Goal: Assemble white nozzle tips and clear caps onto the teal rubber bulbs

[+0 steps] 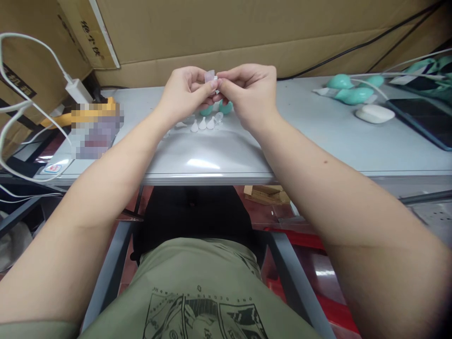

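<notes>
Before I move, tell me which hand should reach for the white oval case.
Probably the right hand: the white oval case lies on its side; the left hand would likely cross the right arm. Both hands are at a small clear piece, though.

Both bare forearms reach forward from the lower corners, converging. Bare left hand (pixel 187 92) and bare right hand (pixel 251 92) meet at the fingertips, thumbs and index fingers pinched, other fingers curled. Right wrist bent slightly inward; small dark mole on right forearm.
</notes>
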A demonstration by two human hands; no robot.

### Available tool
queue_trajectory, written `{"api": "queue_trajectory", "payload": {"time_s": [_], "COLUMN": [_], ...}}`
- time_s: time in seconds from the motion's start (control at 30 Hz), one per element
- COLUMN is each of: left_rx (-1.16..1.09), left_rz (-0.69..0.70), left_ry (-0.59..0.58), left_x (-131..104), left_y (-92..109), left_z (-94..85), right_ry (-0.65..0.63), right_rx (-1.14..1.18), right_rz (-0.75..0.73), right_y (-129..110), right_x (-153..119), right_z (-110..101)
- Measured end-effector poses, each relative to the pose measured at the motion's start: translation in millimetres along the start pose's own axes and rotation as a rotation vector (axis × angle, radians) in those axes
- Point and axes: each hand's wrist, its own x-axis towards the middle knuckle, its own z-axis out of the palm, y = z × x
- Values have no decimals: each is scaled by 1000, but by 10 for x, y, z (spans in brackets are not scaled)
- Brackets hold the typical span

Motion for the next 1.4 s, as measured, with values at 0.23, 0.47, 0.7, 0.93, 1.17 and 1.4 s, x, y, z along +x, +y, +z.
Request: {"api": "queue_trajectory", "payload": {"time_s": [0.23,0.47,0.7,0.93,1.17,1.4], "left_rx": [3,-39,-58,-79,-80,-101], "left_rz": [-24,33,26,32,47,15], "left_ry": [-89,95,21,21,9,35], "left_x": [84,-78,-121,-141,-151,-139], "left_y": [-38,41,47,67,89,86], "left_z": [-86,55,-28,-53,-43,-18], "right_ry": [-16,-86,-166,-203,-166,-140], "right_rx": [-39,10,-38,-115,-294,-400], "right_rz": [5,1,2,25,-17,-17], "right_y": [-38,-54,-4,11,-203,-283], "right_x": [-4,23,117,168,44,40], "right_z": [-33,-84,-206,-219,-147,-96]}}
